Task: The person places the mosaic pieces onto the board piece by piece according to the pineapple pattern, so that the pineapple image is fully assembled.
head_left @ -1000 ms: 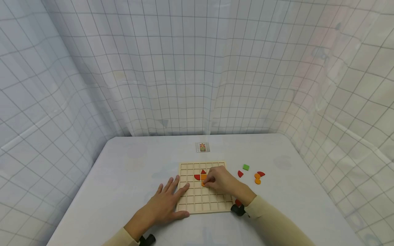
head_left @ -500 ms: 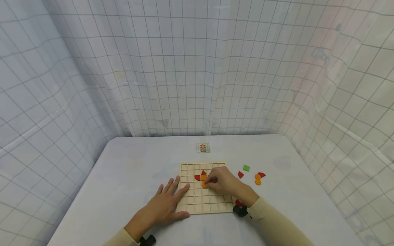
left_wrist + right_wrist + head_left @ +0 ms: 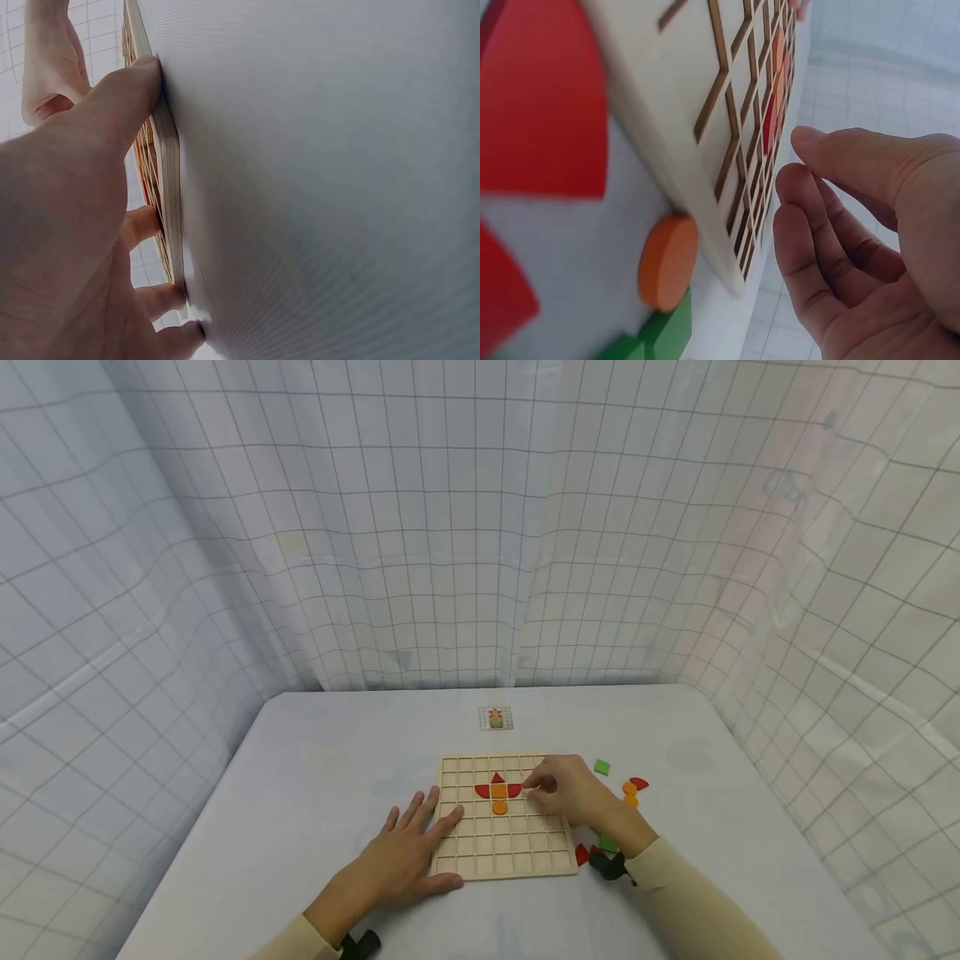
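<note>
A square wooden grid board lies on the table. My left hand rests with spread fingers along its left edge; in the left wrist view, the thumb presses the board's rim. Over the board's right half hovers my right hand, thumb and fingers loosely bent and slightly apart, with nothing between them. Close to those fingertips sits a red quarter-circle piece on the grid. Left of it are an orange square and another red quarter-circle. A red triangle lies above the square, an orange disc below.
Beyond the board lies a small pattern card. To the right are loose pieces: a green square, orange discs and a red quarter-circle. More red, orange and green pieces lie beside the board's right edge.
My right hand has moved from the orange disc to the right and lifted off, uncovering the disc and the red quarter-circle right of the orange square. The left hand has stayed put.
</note>
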Demonstrator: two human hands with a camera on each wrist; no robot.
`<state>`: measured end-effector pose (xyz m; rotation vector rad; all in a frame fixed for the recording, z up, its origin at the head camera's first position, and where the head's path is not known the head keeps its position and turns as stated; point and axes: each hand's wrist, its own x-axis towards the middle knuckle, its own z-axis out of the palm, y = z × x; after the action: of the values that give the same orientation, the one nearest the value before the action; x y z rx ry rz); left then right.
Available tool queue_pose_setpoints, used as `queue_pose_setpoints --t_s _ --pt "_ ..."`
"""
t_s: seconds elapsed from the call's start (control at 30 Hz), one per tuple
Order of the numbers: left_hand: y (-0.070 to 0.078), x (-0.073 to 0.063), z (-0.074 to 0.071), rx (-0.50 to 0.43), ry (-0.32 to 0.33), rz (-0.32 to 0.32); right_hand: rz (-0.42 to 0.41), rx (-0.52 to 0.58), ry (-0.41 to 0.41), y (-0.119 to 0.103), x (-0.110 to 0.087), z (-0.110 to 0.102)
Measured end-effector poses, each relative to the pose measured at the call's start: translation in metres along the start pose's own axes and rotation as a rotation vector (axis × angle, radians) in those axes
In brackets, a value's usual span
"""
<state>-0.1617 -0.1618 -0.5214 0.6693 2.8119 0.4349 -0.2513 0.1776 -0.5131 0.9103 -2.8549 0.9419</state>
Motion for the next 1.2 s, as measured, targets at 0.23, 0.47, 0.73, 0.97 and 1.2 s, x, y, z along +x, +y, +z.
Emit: queue_pose_setpoints --t_s 0.23,0.47,0.73,0.97,1.2 --pt "0.0 -0.003 -0.001 -0.018 0.0 0.006 0.054 -0.012 0.028 0.016 -0.008 -0.01" --pt "0.0 -0.003 0.0 -0.009 -0.001 0.007 0.057 -0.039 0.072 0.033 -0.019 -0.023" --pt "-0.001 -0.003 0.0 -0.004 0.001 0.013 0.175 -0.071 0.051 0.053 -0.032 -0.034" --pt "0.0 -0.003 -0.001 -0.002 0.001 0.02 0.188 -0.074 0.034 0.066 -0.037 -0.038" --pt "0.001 -0.004 -0.002 -0.006 0.007 0.023 0.2 -0.082 0.035 0.069 -0.038 -0.039"
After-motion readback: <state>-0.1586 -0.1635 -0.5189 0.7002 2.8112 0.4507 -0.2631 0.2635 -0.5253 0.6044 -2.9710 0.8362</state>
